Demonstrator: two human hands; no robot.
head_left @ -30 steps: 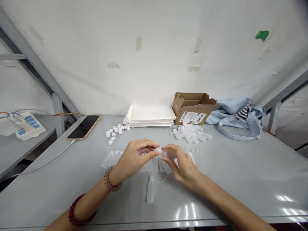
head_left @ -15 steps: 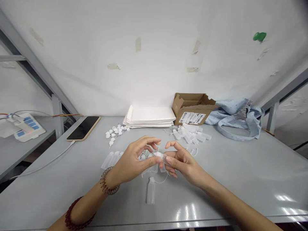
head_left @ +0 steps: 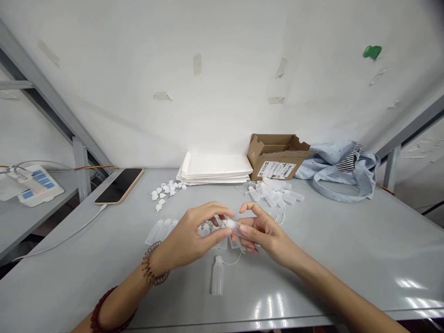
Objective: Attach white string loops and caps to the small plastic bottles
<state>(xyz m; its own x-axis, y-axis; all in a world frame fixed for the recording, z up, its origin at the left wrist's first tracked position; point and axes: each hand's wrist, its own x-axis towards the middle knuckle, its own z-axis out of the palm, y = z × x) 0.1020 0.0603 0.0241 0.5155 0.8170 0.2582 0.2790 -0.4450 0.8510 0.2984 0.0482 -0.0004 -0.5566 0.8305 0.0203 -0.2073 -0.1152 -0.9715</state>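
Over the middle of the table, my right hand (head_left: 265, 233) pinches the body of a small translucent plastic squeeze bottle (head_left: 236, 226) between thumb and fingers. Its white top (head_left: 229, 223) points left, toward my left hand (head_left: 196, 231). The left thumb and index finger close around that top from below and above. Behind and below my hands lie more such bottles (head_left: 222, 243), partly hidden. A single bottle (head_left: 217, 277) with a white strap lies nearer the front. Beside my left hand is a row of translucent bottles (head_left: 160, 230).
Loose white pointed tops (head_left: 166, 188) lie at the back left, near a charging phone (head_left: 120, 186). White envelopes (head_left: 218, 167) are stacked by the wall. A pile of bottles (head_left: 275, 192) sits before an open cardboard box (head_left: 279, 157), with light blue cloth (head_left: 340, 171) to its right.
My left index finger has come down closer over the bottle's white top. The right hand keeps its hold on the bottle; the view has shifted slightly.
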